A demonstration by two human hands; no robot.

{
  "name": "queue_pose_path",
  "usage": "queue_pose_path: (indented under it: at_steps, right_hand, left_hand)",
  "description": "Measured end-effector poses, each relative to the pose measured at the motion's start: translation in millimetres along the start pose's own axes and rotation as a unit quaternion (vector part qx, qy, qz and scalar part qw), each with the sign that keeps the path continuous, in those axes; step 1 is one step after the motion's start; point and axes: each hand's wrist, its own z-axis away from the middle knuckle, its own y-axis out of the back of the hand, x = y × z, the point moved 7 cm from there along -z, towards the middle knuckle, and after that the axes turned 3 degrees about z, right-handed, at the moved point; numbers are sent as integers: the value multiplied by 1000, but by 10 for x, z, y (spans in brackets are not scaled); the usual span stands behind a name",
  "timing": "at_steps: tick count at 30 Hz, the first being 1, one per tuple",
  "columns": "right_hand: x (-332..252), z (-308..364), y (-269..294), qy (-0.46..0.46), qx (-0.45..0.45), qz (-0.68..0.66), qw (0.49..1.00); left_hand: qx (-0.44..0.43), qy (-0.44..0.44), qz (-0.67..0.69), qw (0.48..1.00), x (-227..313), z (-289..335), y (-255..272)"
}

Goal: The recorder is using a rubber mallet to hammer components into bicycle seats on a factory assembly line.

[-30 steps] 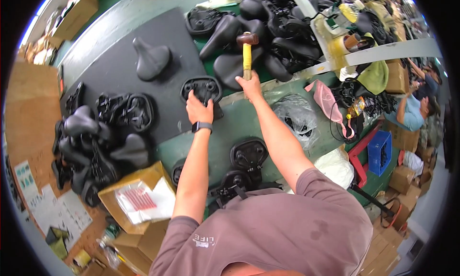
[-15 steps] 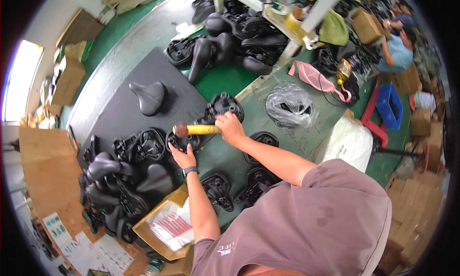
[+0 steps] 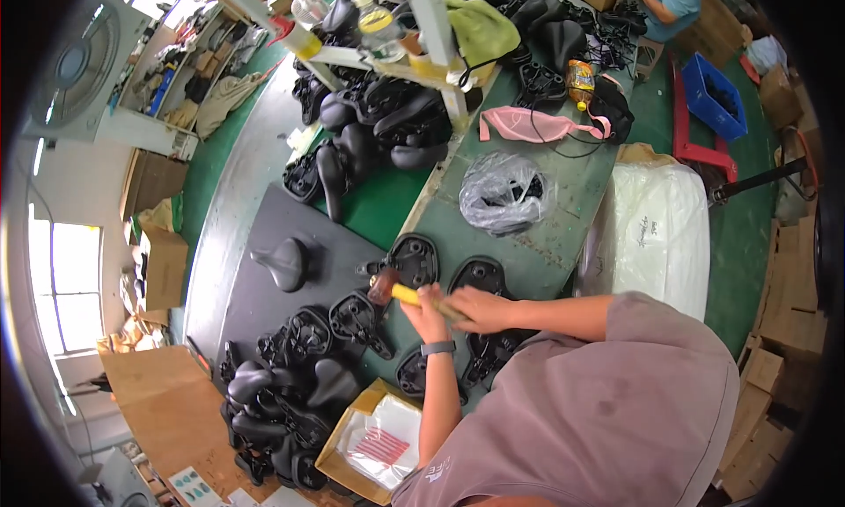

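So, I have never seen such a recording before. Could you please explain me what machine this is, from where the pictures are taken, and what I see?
There is no machine here: a person works with two bare hands. Every picture comes from the left of two fisheye cameras worn on the head, looking down, so straight edges bend. The right hand grips a hammer with a yellow-wrapped handle. The left hand is at the handle too; whether it grips is hard to tell. On the green table lies a black mat with one black saddle. Around the hands are upturned saddles, showing their undersides. Farther off are clear plastic wrapping and a pink strap-like item.
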Motion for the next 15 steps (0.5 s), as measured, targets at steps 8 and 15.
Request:
queue_pose_path:
  at_steps: [8, 15]
  right_hand:
    - [3162, -250, 3680, -244, 362, 63, 898]
    - [4858, -1815, 5772, -161, 297, 279, 899]
  left_hand:
    - [14, -99, -502, 859, 30, -300, -549]
    - [17, 62, -580, 812, -361, -325, -643]
